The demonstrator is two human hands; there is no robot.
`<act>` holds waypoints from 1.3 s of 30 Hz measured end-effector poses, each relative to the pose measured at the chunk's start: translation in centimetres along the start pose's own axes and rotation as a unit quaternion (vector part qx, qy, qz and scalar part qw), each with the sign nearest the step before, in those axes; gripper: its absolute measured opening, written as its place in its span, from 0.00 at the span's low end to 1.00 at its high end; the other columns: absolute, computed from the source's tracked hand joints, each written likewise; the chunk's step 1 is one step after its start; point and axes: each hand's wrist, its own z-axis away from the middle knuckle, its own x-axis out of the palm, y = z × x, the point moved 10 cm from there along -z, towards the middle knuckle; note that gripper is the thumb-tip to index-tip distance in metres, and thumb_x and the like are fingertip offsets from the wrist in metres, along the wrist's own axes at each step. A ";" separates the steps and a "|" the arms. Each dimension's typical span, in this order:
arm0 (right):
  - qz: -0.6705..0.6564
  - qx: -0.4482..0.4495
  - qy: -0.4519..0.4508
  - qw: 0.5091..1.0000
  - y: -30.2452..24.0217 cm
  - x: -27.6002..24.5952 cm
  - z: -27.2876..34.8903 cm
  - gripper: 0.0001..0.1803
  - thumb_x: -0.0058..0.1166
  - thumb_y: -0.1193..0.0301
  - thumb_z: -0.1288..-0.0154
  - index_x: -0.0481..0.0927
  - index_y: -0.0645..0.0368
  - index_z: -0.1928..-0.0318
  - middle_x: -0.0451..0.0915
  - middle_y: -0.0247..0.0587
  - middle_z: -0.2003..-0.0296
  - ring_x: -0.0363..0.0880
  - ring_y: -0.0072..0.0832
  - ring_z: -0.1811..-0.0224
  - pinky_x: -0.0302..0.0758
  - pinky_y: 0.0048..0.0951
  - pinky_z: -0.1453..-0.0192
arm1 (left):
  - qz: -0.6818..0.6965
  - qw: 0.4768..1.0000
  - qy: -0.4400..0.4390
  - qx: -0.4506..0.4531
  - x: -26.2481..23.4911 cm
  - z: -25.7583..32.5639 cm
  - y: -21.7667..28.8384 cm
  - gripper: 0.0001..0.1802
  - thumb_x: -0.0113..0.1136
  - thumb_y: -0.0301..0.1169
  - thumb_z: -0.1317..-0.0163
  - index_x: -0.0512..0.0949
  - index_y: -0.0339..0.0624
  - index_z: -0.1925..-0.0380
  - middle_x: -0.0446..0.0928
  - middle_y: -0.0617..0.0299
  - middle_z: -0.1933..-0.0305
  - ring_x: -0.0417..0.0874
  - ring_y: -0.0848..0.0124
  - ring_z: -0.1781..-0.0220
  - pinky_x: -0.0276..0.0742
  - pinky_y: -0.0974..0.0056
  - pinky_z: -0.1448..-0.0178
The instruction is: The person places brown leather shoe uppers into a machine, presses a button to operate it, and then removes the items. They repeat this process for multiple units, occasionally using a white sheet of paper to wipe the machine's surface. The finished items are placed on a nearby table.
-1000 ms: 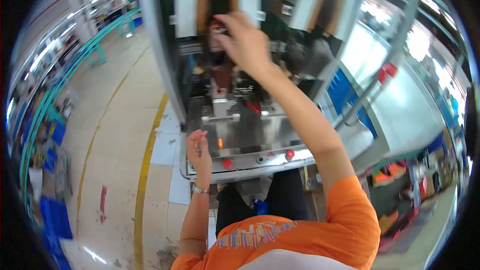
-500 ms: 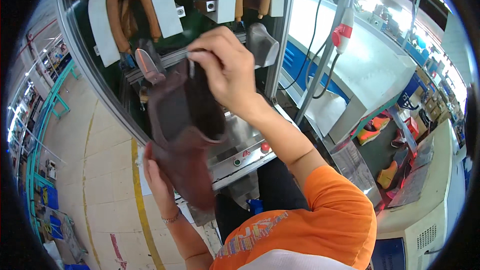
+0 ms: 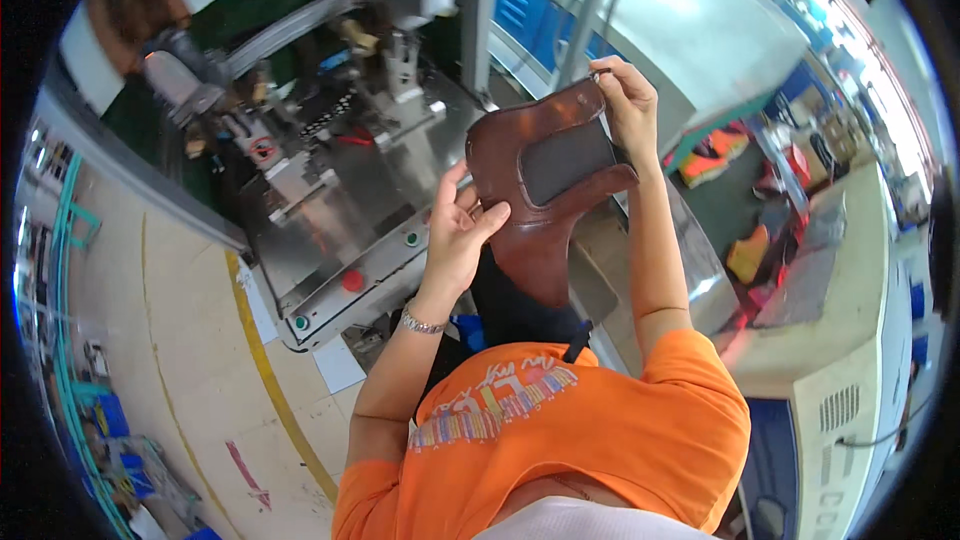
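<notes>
A brown leather boot upper (image 3: 500, 145) with a dark elastic side panel (image 3: 568, 162) is held up in front of me, its toe end pointing down toward my lap. My left hand (image 3: 458, 232) grips it at the heel side, thumb lying on the leather and fingers behind. At the top opening, my right hand (image 3: 630, 110) is closed on the rim, pinching a small dark tab or edge between thumb and fingers. The boot's far side is hidden from view.
Left of the boot stands a machine with a steel bed (image 3: 365, 200), a red button (image 3: 353, 281) and metal forms (image 3: 180, 80). A conveyor at right carries colourful shoe parts (image 3: 712, 158). Beside it is a cream machine housing (image 3: 850, 340). A yellow floor line (image 3: 268, 370) runs at left.
The boot has moved right, away from the machine's forms, and turned so its elastic panel faces me. Both hands travelled with it, the left now higher and further right.
</notes>
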 end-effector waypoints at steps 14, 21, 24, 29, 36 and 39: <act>0.458 0.358 -0.111 0.806 -4.3 -4.0 26.6 0.39 0.57 0.63 0.50 0.55 0.56 0.39 0.62 0.61 0.44 0.72 0.53 0.56 0.71 0.43 0.53 | 0.041 0.930 0.121 -0.344 2.5 -0.4 -22.8 0.21 0.55 0.22 0.47 0.62 0.41 0.53 0.70 0.56 0.55 0.73 0.64 0.52 0.75 0.61 0.52; 0.546 0.292 0.104 0.778 -5.9 -14.1 25.0 0.11 0.48 0.77 0.51 0.77 0.57 0.64 0.77 0.52 0.69 0.76 0.47 0.66 0.73 0.40 0.62 | 0.107 0.885 0.062 -0.449 6.0 -0.3 -28.7 0.12 0.52 0.27 0.42 0.68 0.38 0.58 0.70 0.56 0.57 0.74 0.63 0.53 0.75 0.59 0.50; 0.555 0.300 0.122 0.766 -5.8 -20.0 23.5 0.08 0.52 0.74 0.53 0.78 0.61 0.69 0.77 0.54 0.70 0.76 0.47 0.65 0.72 0.40 0.61 | 0.067 0.840 0.061 -0.535 5.7 2.0 -28.3 0.13 0.49 0.32 0.39 0.67 0.39 0.56 0.71 0.57 0.54 0.74 0.63 0.51 0.73 0.60 0.47; 0.690 0.279 0.122 0.657 -6.1 -32.6 20.5 0.11 0.53 0.70 0.53 0.79 0.62 0.68 0.77 0.55 0.68 0.75 0.47 0.60 0.70 0.40 0.55 | 0.017 0.875 0.016 -0.483 -0.3 3.7 -25.1 0.16 0.48 0.30 0.39 0.64 0.44 0.51 0.72 0.55 0.51 0.76 0.66 0.53 0.75 0.62 0.51; 0.787 0.259 0.154 0.538 -3.9 -34.7 10.8 0.22 0.56 0.60 0.49 0.72 0.58 0.56 0.75 0.50 0.60 0.74 0.43 0.55 0.70 0.41 0.54 | -0.051 0.909 0.120 -0.396 -10.5 6.1 -17.9 0.20 0.50 0.30 0.40 0.62 0.45 0.48 0.72 0.58 0.53 0.75 0.68 0.54 0.74 0.61 0.53; 0.644 0.089 0.041 0.759 5.2 -26.7 5.1 0.20 0.55 0.62 0.49 0.74 0.58 0.56 0.74 0.48 0.58 0.71 0.43 0.51 0.68 0.37 0.48 | -0.059 0.916 0.146 -0.369 -11.6 7.8 -16.3 0.18 0.51 0.29 0.41 0.64 0.44 0.50 0.72 0.59 0.54 0.75 0.70 0.56 0.74 0.63 0.54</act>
